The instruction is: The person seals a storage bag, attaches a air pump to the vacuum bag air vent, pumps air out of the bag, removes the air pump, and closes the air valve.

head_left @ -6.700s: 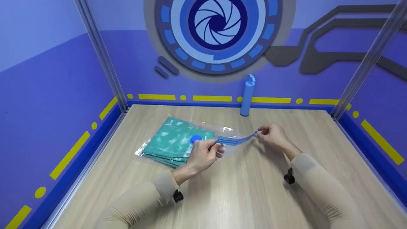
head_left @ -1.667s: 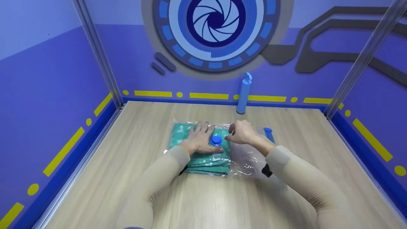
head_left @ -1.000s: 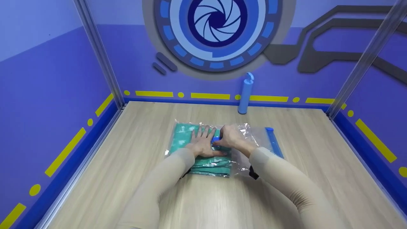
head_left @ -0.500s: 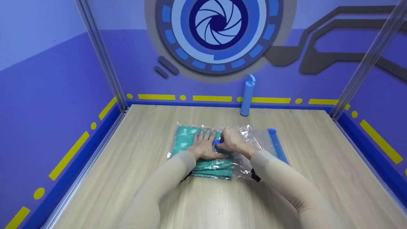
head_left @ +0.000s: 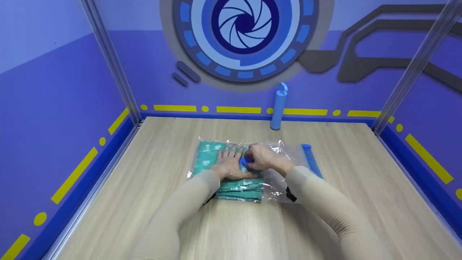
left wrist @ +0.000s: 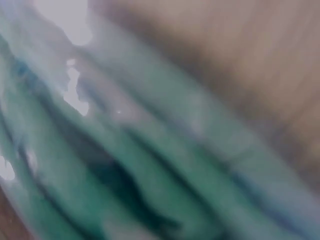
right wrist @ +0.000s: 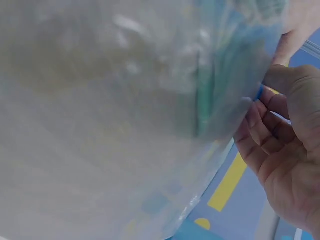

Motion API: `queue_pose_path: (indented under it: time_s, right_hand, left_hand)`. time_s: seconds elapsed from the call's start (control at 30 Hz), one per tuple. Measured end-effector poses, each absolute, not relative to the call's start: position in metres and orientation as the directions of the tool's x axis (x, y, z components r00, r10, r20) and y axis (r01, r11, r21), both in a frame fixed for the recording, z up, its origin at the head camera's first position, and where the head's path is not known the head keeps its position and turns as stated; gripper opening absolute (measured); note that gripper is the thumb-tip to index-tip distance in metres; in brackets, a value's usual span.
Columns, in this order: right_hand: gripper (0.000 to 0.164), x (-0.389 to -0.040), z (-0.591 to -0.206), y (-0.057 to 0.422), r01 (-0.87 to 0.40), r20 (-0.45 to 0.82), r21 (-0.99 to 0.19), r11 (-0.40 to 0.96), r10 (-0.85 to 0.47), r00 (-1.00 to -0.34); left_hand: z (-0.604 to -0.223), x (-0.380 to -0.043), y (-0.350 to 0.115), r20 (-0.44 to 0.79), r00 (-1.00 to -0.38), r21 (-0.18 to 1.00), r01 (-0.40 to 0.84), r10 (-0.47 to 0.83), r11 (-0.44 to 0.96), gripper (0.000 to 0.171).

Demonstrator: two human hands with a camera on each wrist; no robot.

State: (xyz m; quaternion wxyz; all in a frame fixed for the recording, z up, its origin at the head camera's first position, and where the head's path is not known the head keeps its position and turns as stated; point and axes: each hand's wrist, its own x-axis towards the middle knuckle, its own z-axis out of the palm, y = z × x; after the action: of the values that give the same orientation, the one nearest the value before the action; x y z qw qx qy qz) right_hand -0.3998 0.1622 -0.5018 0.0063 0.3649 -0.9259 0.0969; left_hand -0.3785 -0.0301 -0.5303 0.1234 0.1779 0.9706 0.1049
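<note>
A clear vacuum storage bag (head_left: pixel 273 185) lies flat on the table, with folded green-and-white cloth (head_left: pixel 207 155) in its left part. My left hand (head_left: pixel 230 166) rests on the bag with fingers spread, just left of the round blue valve cap (head_left: pixel 244 162). From the right, my right hand (head_left: pixel 262 157) pinches that cap between thumb and fingers. The right wrist view shows the curled fingers of the right hand (right wrist: pixel 290 145) at a sliver of the blue cap (right wrist: pixel 259 92). Blurred folds of the green cloth (left wrist: pixel 150 160) fill much of the left wrist view.
A blue hand pump (head_left: pixel 278 110) stands upright at the table's back edge, near the wall. The bag's blue zip strip (head_left: pixel 312 160) lies along its right end. Purple walls with metal corner posts (head_left: pixel 112 61) enclose the wooden table (head_left: pixel 231 231).
Earlier both hands pinched the blue zip strip. Since then the bag has been turned and laid flat, the left hand has spread on it, and the right hand has moved to the cap.
</note>
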Motion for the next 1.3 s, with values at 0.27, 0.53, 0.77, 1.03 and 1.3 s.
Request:
queue_pose_path:
  time_s: [0.27,0.53,0.77,1.03,1.3]
  right_hand:
    - [0.037,-0.394,-0.502,0.156,-0.448,0.067,-0.311,0.838,-0.451,-0.890]
    - [0.017,-0.394,-0.501,0.150,-0.581,0.075,-0.163,0.797,-0.578,-0.813]
    - [0.028,-0.392,-0.500,0.154,-0.652,0.071,-0.202,0.731,-0.653,-0.754]
    - [0.039,-0.391,-0.489,0.152,-0.508,0.078,-0.301,0.807,-0.510,-0.857]
    - [0.033,-0.389,-0.496,0.141,-0.305,-0.012,-0.323,0.896,-0.326,-0.945]
  left_hand:
    - [-0.530,-0.380,-0.031,-0.198,-0.903,0.247,0.330,0.380,0.911,0.131]
    - [-0.527,-0.379,-0.033,-0.204,-0.907,0.258,0.314,0.369,0.914,0.130]
    - [-0.531,-0.382,-0.033,-0.212,-0.908,0.262,0.304,0.362,0.916,0.130]
    - [-0.530,-0.379,-0.033,-0.212,-0.906,0.254,0.311,0.367,0.916,0.130]
    - [-0.528,-0.379,-0.032,-0.209,-0.906,0.245,0.315,0.368,0.917,0.131]
